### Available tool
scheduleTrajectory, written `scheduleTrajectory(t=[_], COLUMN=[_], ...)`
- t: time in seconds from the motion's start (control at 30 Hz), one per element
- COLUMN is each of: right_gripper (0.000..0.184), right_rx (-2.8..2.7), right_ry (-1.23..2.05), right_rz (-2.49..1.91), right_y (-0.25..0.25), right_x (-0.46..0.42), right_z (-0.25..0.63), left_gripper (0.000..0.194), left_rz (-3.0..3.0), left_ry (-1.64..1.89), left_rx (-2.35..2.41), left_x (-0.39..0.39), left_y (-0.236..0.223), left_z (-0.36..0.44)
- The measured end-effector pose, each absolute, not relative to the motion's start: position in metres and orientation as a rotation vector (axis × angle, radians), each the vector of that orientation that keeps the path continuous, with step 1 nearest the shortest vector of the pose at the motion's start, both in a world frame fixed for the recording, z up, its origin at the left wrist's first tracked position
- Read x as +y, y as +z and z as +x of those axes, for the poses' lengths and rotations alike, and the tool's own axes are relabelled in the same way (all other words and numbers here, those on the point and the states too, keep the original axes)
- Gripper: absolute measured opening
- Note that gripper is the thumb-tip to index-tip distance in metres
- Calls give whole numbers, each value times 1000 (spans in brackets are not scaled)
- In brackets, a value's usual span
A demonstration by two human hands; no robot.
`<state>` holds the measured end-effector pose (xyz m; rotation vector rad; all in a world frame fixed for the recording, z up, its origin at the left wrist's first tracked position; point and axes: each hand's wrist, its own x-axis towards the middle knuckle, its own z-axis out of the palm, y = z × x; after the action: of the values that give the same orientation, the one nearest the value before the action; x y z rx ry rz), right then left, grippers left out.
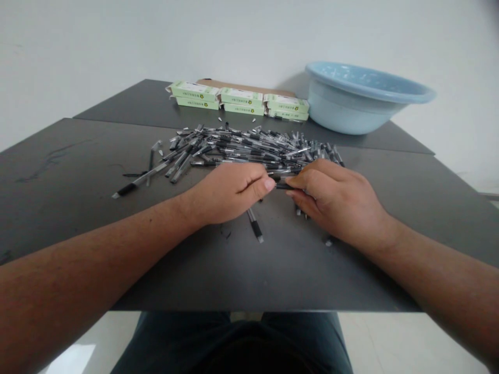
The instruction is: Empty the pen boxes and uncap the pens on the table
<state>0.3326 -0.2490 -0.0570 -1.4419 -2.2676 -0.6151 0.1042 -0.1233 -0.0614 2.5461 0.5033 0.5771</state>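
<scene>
Between my two hands lies a thin dark pen (281,186), mostly hidden by the fingers. My left hand (236,189) is closed around one end, thumb pressed along it. My right hand (337,195) pinches the other end between thumb and fingers. Just behind both hands spreads a heap of clear pens with black grips (249,145), lying in many directions. One loose pen (255,226) points toward me below my left hand, its far end covered by the hand. Another pen (130,186) lies out to the left of the heap.
Green-and-white boxes (241,98) stand stacked in a row at the back of the dark table (218,275). A light blue basin (351,101) sits at the back right. Several small clear tips (253,120) lie before the boxes. A pale wall rises behind.
</scene>
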Motion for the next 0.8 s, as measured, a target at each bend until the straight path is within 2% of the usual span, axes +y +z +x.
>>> scheduleTrajectory(t=[0.1,0.33,0.63,0.8], right_gripper=[15,12,10,9], right_rx=[-2275,-2241,-2225,-2219], right_ry=[-617,-613,-597,-597], right_rz=[-1453,-1410,-1416,-1417], right_y=[-57,-56,-59,-58], right_x=[-249,-249,-247,-246], right_z=[333,333,338,339], left_gripper=[21,40,16,15], left_rz=[2589,2569,2523,2568], left_ry=[604,575,636,667], left_rx=[507,493,534,554], left_x=[-123,-121,-121,-122], left_y=[-63,-60,-65,-65], left_z=[103,104,103,101])
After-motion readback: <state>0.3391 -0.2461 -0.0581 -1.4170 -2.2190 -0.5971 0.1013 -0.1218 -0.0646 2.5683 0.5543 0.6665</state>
